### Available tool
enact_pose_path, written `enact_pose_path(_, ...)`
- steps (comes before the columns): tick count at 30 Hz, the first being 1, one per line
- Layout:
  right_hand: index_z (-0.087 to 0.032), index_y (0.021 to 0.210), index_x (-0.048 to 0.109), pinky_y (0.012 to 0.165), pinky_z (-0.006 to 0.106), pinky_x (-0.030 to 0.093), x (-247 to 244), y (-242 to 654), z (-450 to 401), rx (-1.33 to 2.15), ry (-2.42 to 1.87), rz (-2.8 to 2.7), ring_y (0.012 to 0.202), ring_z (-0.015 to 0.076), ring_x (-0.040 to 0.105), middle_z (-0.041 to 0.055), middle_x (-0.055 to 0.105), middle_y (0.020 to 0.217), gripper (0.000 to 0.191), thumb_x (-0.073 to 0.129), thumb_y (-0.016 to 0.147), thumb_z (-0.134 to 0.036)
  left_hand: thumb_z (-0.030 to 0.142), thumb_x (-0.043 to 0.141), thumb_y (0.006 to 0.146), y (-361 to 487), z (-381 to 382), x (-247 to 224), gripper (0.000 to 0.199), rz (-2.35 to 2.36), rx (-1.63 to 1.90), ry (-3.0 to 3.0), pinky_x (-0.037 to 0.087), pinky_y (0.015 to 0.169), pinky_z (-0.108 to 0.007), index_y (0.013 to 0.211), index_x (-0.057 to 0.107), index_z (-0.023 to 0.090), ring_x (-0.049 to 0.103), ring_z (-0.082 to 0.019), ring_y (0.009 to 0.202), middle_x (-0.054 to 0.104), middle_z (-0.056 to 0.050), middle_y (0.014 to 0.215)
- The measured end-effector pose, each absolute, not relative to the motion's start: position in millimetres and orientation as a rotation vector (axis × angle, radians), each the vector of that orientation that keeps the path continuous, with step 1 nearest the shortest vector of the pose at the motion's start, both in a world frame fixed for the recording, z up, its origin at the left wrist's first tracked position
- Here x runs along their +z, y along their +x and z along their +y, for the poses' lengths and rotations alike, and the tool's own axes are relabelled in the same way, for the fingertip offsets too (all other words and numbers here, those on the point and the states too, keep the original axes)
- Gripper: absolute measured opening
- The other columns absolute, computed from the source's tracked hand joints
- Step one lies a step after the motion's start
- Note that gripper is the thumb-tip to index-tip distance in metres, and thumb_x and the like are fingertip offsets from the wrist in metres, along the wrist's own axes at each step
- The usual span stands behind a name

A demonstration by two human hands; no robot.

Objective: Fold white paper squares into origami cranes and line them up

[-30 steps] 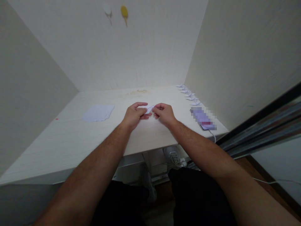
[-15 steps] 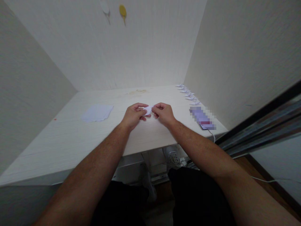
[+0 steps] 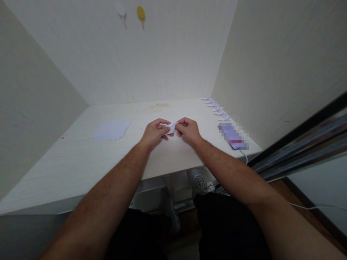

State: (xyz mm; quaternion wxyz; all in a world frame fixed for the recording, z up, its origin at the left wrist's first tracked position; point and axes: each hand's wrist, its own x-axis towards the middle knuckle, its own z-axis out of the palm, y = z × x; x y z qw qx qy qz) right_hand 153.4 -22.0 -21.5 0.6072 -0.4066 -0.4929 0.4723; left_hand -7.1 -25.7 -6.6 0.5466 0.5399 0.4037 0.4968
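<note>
A small folded piece of white paper is held between my two hands, over the middle of the table. My left hand pinches its left side between thumb and fingers. On the right side, my right hand grips the paper with thumb and forefinger. A thin raised edge or flap shows along the paper's top; its exact folds are too small to tell. To the left lies a stack of white paper sheets. Several small folded white paper figures stand in a row at the back right.
A phone with a blurred screen lies on the right of the white table, its white cable running over the edge. Walls enclose the back and sides. A yellow hook and a white hook are on the back wall.
The paper between my hands has tilted or shifted slightly, and a slanted edge now shows along its top. Both hands have stayed almost in place.
</note>
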Motion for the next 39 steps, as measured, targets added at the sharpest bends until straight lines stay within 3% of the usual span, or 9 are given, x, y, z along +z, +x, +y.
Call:
enact_pose_path(17,-0.019,0.062,0.063,0.041,0.02,0.038,-19.8,153.9,-24.0,0.948,-0.98,-1.149,0.042,0.007,0.049,-0.0051,0.06,0.054,0.012,0.065,0.07,-0.028,0.021,0.078,0.063,-6.7,-23.4,-10.0,0.031,0.987,1.221,1.364,0.044,0.042,-0.021,0.09,0.066,0.015,0.072,-0.02,0.059,0.068,-0.001,0.059)
enact_pose_path(22,-0.019,0.074,0.066,0.041,0.021,0.039,-19.3,152.0,-24.9,1.021,-0.984,-1.158,0.043,0.0088,0.052,-0.0048,0.062,0.056,0.019,0.074,0.065,-0.033,0.022,0.078,0.066,-5.2,-24.3,-9.1,0.03,1.01,1.256,1.423,0.051,0.049,-0.023,0.094,0.069,0.014,0.072,-0.018,0.064,0.07,-0.002,0.064)
enact_pose_path(30,-0.019,0.069,0.063,0.046,0.023,0.041,-21.1,151.5,-24.8,0.979,-0.987,-1.222,0.045,0.0086,0.051,-0.0045,0.06,0.054,0.022,0.076,0.067,-0.037,0.022,0.077,0.067,-4.0,-24.6,-11.0,0.03,1.007,1.278,1.486,0.055,0.052,-0.025,0.095,0.072,0.014,0.071,-0.017,0.065,0.069,-0.002,0.067)
enact_pose_path(39,-0.018,0.073,0.067,0.046,0.023,0.042,-20.2,150.1,-27.1,1.002,-0.958,-1.238,0.044,0.0082,0.051,-0.0046,0.061,0.054,0.018,0.074,0.067,-0.033,0.036,0.078,0.073,-6.4,-21.1,-15.4,0.029,0.975,1.2,1.476,0.052,0.048,-0.025,0.09,0.067,0.015,0.073,-0.02,0.065,0.072,-0.005,0.071)
